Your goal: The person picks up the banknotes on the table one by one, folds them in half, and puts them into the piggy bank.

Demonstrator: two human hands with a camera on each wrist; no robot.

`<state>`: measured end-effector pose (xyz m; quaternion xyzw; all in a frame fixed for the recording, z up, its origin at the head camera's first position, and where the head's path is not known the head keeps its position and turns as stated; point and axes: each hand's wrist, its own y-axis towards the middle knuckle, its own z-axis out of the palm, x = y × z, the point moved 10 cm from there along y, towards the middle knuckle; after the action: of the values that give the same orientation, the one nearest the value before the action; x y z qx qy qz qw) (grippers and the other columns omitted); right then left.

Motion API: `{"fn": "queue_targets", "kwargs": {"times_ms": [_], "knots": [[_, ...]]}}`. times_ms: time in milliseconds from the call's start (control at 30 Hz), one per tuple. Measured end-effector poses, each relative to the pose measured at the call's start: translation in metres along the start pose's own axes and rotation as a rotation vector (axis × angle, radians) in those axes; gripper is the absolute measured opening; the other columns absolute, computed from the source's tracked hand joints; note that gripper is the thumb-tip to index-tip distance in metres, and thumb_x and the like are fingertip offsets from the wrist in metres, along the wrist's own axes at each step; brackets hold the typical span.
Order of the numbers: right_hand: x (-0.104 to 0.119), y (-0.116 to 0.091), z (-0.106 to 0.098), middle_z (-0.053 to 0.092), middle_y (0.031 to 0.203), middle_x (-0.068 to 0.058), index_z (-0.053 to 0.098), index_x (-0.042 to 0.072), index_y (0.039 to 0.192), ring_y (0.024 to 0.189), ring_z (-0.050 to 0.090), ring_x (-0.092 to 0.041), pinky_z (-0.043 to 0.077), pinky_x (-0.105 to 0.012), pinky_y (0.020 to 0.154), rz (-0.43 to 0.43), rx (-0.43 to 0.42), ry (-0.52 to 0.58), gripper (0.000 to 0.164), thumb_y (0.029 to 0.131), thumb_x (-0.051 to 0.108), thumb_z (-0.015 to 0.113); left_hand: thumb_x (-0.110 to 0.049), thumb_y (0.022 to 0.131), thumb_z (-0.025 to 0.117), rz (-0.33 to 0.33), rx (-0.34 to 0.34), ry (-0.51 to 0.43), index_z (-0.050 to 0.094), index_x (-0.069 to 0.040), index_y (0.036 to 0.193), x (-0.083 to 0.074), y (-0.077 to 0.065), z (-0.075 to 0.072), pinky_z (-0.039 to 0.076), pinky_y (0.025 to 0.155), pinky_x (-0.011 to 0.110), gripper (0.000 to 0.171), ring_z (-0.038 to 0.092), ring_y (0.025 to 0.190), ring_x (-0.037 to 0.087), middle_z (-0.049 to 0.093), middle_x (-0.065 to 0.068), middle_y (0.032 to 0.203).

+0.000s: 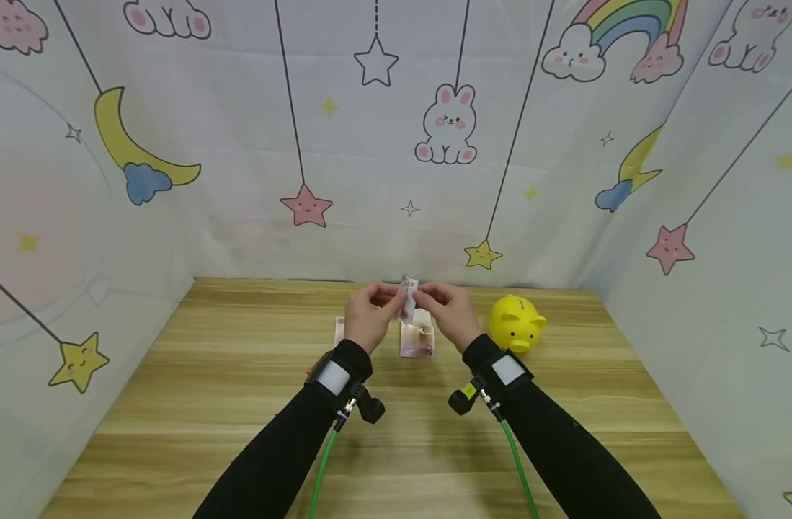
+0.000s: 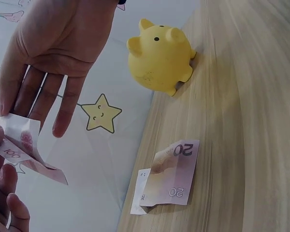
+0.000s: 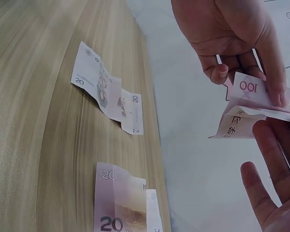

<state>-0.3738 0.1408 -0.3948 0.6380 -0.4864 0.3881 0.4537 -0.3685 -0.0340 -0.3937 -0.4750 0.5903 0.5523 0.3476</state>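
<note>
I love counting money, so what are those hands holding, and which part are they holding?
A folded banknote marked 100. In the head view, the left hand pinches its left side and the right hand its right side.

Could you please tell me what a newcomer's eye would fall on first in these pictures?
Probably the bright yellow piggy bank, standing on the wooden table to the right of the right hand. Next, perhaps, the creased 100 note pinched between the left hand and the right, above the table. Behind them hangs a pale backdrop with cartoon stars and moons.
</note>
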Motion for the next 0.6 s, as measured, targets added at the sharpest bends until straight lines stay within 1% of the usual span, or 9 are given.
{"fn": "queue_targets", "kwargs": {"times_ms": [200, 267, 467, 600], "knots": [[-0.0010, 0.0001, 0.0006, 0.078, 0.115, -0.014, 0.076, 0.000, 0.123, 0.107, 0.074, -0.026, 0.056, -0.046, 0.104, 0.013, 0.015, 0.034, 0.027, 0.108, 0.021, 0.068, -0.016, 0.095, 0.084, -0.009, 0.008, -0.014, 0.079, -0.004, 0.101, 0.0014, 0.0008, 0.0013, 0.049, 0.071, 0.028, 0.014, 0.065, 0.084, 0.020, 0.073, 0.008, 0.089], [-0.0008, 0.0002, 0.0008, 0.078, 0.117, -0.015, 0.076, 0.000, 0.122, 0.108, 0.075, -0.027, 0.055, -0.046, 0.105, 0.013, 0.021, 0.048, 0.028, 0.108, 0.022, 0.067, -0.015, 0.095, 0.083, -0.006, 0.014, -0.015, 0.079, -0.004, 0.101, 0.0013, 0.0009, 0.0019, 0.049, 0.071, 0.027, 0.013, 0.066, 0.084, 0.019, 0.073, 0.008, 0.089], [-0.0009, -0.0001, 0.0005, 0.077, 0.120, -0.016, 0.075, -0.001, 0.123, 0.108, 0.076, -0.028, 0.054, -0.049, 0.107, 0.020, 0.037, 0.052, 0.035, 0.111, 0.029, 0.061, -0.016, 0.096, 0.083, 0.000, 0.043, -0.005, 0.078, -0.004, 0.101, 0.0007, 0.0007, 0.0046, 0.050, 0.073, 0.028, 0.013, 0.066, 0.085, 0.021, 0.073, 0.009, 0.091], [0.0000, -0.0006, 0.0001, 0.076, 0.121, -0.017, 0.075, -0.002, 0.123, 0.108, 0.075, -0.029, 0.054, -0.051, 0.107, 0.029, 0.054, 0.056, 0.037, 0.111, 0.030, 0.061, -0.017, 0.096, 0.083, -0.001, 0.068, 0.016, 0.078, -0.005, 0.101, 0.0010, 0.0003, 0.0080, 0.051, 0.075, 0.029, 0.014, 0.066, 0.085, 0.021, 0.073, 0.008, 0.092]]}}
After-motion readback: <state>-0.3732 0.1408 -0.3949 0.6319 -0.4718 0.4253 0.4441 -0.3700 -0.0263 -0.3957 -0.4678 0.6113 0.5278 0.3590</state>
